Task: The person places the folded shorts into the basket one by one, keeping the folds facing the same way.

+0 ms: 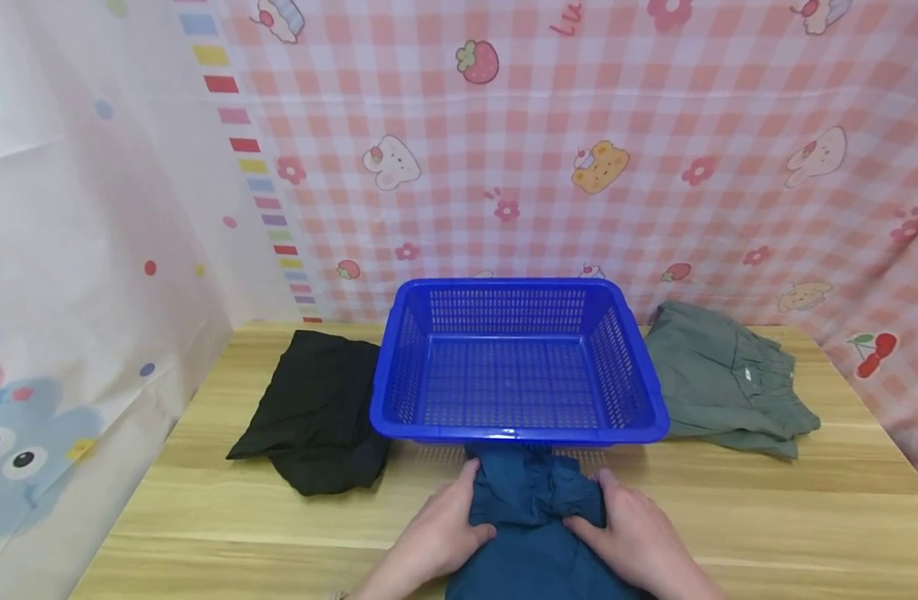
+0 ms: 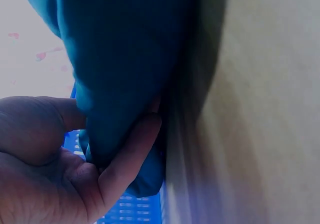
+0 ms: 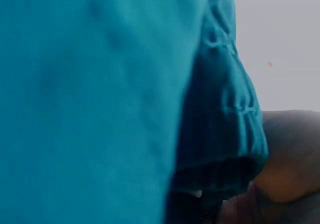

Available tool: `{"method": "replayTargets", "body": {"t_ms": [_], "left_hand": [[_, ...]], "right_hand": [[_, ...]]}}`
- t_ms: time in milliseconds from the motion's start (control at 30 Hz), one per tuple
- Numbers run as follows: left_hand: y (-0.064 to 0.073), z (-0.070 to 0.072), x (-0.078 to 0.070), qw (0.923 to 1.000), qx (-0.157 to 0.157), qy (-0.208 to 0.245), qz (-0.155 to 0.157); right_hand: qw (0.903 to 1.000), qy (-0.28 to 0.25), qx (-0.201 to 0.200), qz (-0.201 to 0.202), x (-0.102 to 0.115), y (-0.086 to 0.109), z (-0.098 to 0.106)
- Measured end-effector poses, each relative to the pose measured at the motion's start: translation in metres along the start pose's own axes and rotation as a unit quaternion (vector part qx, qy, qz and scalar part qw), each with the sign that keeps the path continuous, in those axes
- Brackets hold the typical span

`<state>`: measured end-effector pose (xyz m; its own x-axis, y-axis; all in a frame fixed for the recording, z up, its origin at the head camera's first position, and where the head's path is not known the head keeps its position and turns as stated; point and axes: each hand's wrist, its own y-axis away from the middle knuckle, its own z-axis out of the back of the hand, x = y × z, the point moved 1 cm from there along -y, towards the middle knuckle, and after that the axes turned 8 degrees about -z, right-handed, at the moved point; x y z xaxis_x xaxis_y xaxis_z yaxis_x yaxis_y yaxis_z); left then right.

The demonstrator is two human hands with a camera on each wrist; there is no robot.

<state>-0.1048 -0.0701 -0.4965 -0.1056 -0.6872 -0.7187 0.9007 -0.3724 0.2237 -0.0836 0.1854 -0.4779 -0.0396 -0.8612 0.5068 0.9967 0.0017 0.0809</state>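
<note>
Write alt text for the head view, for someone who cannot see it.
A person's left hand and right hand grip a dark blue garment at the near side of a blue basket on a wood-grain table. A black garment lies left of the basket, a grey-green garment right of it. A pink checked cloth hangs behind.

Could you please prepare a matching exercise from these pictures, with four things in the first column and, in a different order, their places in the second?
Things
1. basket
2. black garment
3. grey-green garment
4. dark teal garment

Places
A. to the right of the basket
B. gripped by the left hand and right hand
C. standing between two garments
D. to the left of the basket

Pairs: 1-C, 2-D, 3-A, 4-B
</note>
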Motion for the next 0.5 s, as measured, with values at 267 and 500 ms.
{"method": "replayTargets", "body": {"t_ms": [267,500], "left_hand": [[-0.013,0.001,0.027,0.9997,0.019,0.013,-0.007],[0.011,0.034,-0.020,0.9987,0.021,0.032,-0.034]], "right_hand": [[0.9853,-0.124,0.105,-0.055,0.012,-0.001,0.019],[0.9124,-0.298,0.277,-0.045,0.001,-0.004,0.031]]}}
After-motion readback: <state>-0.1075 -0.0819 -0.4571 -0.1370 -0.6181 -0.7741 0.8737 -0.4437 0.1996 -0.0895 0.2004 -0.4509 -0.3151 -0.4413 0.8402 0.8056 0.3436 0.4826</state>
